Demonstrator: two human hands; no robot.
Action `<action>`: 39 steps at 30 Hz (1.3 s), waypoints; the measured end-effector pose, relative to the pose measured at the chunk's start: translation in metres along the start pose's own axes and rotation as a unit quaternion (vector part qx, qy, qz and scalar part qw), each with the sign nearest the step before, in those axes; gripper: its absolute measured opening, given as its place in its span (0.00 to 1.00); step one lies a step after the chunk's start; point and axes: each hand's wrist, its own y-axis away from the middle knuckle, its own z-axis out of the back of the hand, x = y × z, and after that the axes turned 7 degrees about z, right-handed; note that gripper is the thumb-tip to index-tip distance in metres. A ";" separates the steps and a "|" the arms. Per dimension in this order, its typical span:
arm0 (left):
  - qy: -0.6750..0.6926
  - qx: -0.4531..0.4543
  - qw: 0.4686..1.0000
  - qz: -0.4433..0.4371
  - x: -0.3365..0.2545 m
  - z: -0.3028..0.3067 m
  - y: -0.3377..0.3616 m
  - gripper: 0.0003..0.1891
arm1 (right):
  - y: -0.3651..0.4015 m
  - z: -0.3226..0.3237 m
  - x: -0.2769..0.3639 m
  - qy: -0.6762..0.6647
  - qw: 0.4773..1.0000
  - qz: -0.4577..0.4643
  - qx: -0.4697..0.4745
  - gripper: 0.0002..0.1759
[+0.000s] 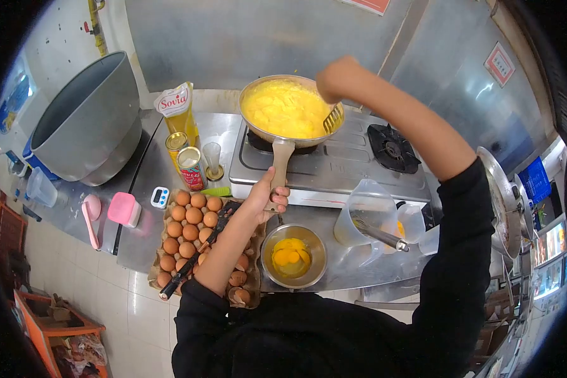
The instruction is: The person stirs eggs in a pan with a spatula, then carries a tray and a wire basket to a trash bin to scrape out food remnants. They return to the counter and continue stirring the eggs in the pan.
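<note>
My left hand [268, 196] is wrapped round the handle of a frying pan [283, 155] on the left gas burner. Soft yellow scrambled egg [283, 108] fills the pan. Over its right rim, my right hand [340, 79] is closed on a slotted turner [332, 120], whose head dips into the egg; its handle is mostly hidden by the hand. Below the pan handle stands a metal bowl [322, 269] with raw eggs [290, 257] in it. Beneath my left forearm lies a carton tray [256, 268] of brown eggs [193, 215], with a long black tool [184, 271] across it.
Cans [191, 169], an oil pouch [181, 113] and a small glass [213, 160] stand left of the stove [334, 167]. A large grey pot [88, 120] is farther left, near a pink-lidded box [125, 210] and timer [160, 197]. Right of the bowl is a jug [365, 205] with a whisk [384, 238].
</note>
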 end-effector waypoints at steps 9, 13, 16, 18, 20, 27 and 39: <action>0.006 -0.039 0.999 0.007 -0.002 -0.010 0.008 0.18 | -0.032 -0.091 0.017 -0.041 0.995 -0.031 -0.088 0.10; -0.021 -0.029 0.999 0.029 -0.005 -0.004 0.004 0.17 | -0.033 -0.113 0.003 -0.066 0.986 -0.016 -0.154 0.09; -0.029 -0.014 0.998 0.046 -0.006 -0.002 0.004 0.16 | -0.036 -0.131 -0.008 -0.059 0.973 0.029 -0.219 0.06; -0.031 -0.016 0.998 0.044 -0.009 -0.004 0.004 0.16 | -0.046 -0.136 -0.019 -0.061 0.967 0.066 -0.239 0.07; -0.035 -0.017 0.998 0.048 -0.008 -0.004 0.005 0.15 | -0.063 -0.143 -0.032 -0.013 0.959 0.088 -0.270 0.08; -0.034 -0.017 0.999 0.032 -0.006 -0.002 0.004 0.15 | -0.030 -0.094 -0.057 -0.072 0.956 0.093 -0.270 0.07; -0.034 -0.043 0.998 0.012 -0.005 -0.006 0.006 0.19 | 0.013 -0.135 -0.013 -0.023 0.977 -0.072 -0.200 0.05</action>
